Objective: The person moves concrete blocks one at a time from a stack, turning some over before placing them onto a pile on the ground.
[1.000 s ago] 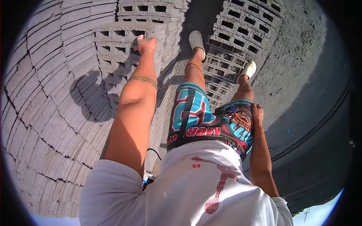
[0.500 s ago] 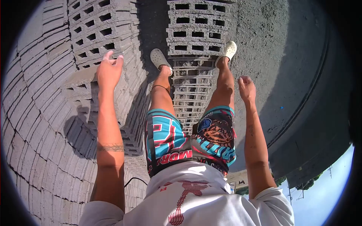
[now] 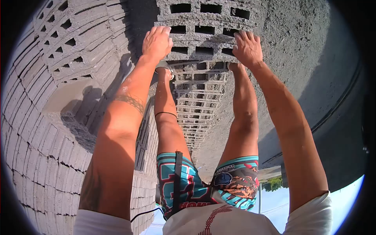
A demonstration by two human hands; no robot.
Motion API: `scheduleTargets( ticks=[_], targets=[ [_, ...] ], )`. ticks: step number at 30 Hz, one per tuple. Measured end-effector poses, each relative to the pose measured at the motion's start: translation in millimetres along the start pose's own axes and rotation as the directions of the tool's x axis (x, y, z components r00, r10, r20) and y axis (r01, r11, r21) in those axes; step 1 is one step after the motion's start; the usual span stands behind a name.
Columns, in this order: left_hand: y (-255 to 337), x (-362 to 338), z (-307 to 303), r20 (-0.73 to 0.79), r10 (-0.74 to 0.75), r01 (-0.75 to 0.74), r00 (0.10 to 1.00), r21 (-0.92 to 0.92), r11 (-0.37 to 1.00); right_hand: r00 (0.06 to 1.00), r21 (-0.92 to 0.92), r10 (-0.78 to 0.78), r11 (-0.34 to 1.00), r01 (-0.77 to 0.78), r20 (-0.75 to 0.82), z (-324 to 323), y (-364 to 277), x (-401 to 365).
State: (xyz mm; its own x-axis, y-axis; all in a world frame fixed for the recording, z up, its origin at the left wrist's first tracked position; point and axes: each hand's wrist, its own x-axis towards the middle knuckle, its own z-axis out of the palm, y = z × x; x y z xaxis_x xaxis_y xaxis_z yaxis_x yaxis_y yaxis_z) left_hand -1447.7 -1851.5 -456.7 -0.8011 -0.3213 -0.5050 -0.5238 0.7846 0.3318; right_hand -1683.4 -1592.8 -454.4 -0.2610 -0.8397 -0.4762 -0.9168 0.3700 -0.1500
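A row of grey hollow concrete blocks (image 3: 196,18), each with three rectangular holes showing, lies in front of me between my feet. My left hand (image 3: 156,44) is closed over the left end of one block near the close end of the row, fingertips at its outer hole. At the opposite end of that same block, my right hand (image 3: 249,47) has its fingers curled over the edge by the right-hand hole. The undersides of both hands are hidden. Closer to my legs, a long line of narrow block edges (image 3: 199,94) runs between my shins.
Tall stacks of concrete blocks (image 3: 43,125) fill the left side, some with holes (image 3: 70,42) facing up. A flat-topped block surface (image 3: 64,96) sits among them. Rough gravelly ground (image 3: 286,47) lies on the right, partly shaded. My shoe (image 3: 163,66) shows beside the row.
Both hands have moved forward and inward from my sides onto the ends of a block. My body has bent lower, and the row looks nearer.
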Motion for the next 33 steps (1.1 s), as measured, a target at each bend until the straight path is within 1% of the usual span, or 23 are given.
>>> scheduleTargets(
  ticks=[1,2,3,5,6,7,9,11,12,13,15,16,17,19,20,21,22,23,25,27,29,30,33],
  targets=[
    [-3,4,13,-0.052,0.167,-0.167,0.985,0.004,0.986,0.994,-0.007,-0.094,0.996,0.094,-0.049,13,-6,-2],
    [-5,6,25,-0.051,0.175,-0.176,0.983,-0.007,0.984,0.986,-0.051,-0.147,0.988,0.143,-0.083,21,-13,-4],
    [-5,6,34,-0.076,0.225,-0.222,0.971,0.053,0.974,0.972,-0.1,-0.205,0.976,0.193,-0.118,26,-17,-6],
    [-2,14,45,-0.099,0.277,-0.267,0.956,0.109,0.958,0.984,-0.177,-0.165,0.972,0.152,-0.062,36,-19,-2],
    [1,18,42,-0.056,0.268,-0.262,0.962,0.086,0.961,0.992,-0.241,-0.128,0.963,0.121,-0.01,40,-22,-2],
    [4,20,38,-0.009,0.254,-0.253,0.967,0.066,0.965,0.991,-0.234,-0.13,0.964,0.126,-0.003,43,-25,1],
    [9,25,38,0.031,0.245,-0.246,0.969,0.07,0.967,0.968,-0.219,-0.074,0.967,0.128,0.241,51,-25,19],
    [13,26,42,0.092,0.265,-0.27,0.96,0.046,0.962,0.975,-0.234,-0.142,0.955,0.181,0.172,55,-19,32],
    [13,26,44,0.173,0.2,-0.213,0.964,0.056,0.975,0.957,-0.148,-0.148,0.971,0.189,0.25,54,-16,37],
    [13,26,46,0.184,0.194,-0.209,0.963,0.062,0.976,0.931,-0.06,-0.16,0.98,0.189,0.328,52,-14,37],
    [19,33,34,0.299,0.14,-0.158,0.944,0.037,0.987,0.941,-0.015,-0.186,0.98,0.198,0.282,51,-5,35],
    [23,43,28,0.46,0.082,-0.093,0.884,0.002,0.996,0.931,0.049,-0.204,0.979,0.199,0.302,49,0,37],
    [19,49,30,0.453,0.08,-0.098,0.888,0.018,0.995,0.922,0.11,-0.221,0.975,0.195,0.319,48,3,40],
    [14,57,41,0.547,0.09,-0.134,0.832,0.041,0.99,0.917,0.086,-0.26,0.965,0.246,0.303,52,7,49],
    [20,60,39,0.562,0.018,-0.05,0.827,0.041,0.998,0.889,0.091,-0.237,0.972,0.218,0.393,50,6,55],
    [22,54,45,0.577,0.015,-0.047,0.817,0.041,0.998,0.847,0.096,-0.21,0.978,0.187,0.488,50,3,54],
    [27,51,50,0.532,-0.015,-0.046,0.846,0.101,0.994,0.9,0.09,-0.168,0.986,0.144,0.403,56,-2,47],
    [29,52,55,0.479,-0.034,-0.05,0.877,0.162,0.986,0.898,0.097,-0.16,0.987,0.131,0.409,63,-5,41],
    [22,45,71,0.401,0.039,-0.128,0.915,0.197,0.972,0.947,0.055,-0.146,0.989,0.136,0.287,73,-8,36],
    [25,42,74,0.42,0.006,-0.104,0.907,0.212,0.972,0.942,0.04,-0.084,0.996,0.076,0.326,83,-14,33],
    [22,40,74,0.432,0.031,-0.121,0.901,0.182,0.976,0.982,-0.013,-0.095,0.995,0.099,0.166,83,-16,26],
    [22,40,73,0.42,0.04,-0.118,0.907,0.162,0.98,0.965,0.006,-0.097,0.995,0.098,0.245,79,-15,28],
    [19,45,68,0.407,0.074,-0.14,0.911,0.137,0.981,0.957,0.007,-0.1,0.995,0.102,0.272,76,-11,35]
  ],
)
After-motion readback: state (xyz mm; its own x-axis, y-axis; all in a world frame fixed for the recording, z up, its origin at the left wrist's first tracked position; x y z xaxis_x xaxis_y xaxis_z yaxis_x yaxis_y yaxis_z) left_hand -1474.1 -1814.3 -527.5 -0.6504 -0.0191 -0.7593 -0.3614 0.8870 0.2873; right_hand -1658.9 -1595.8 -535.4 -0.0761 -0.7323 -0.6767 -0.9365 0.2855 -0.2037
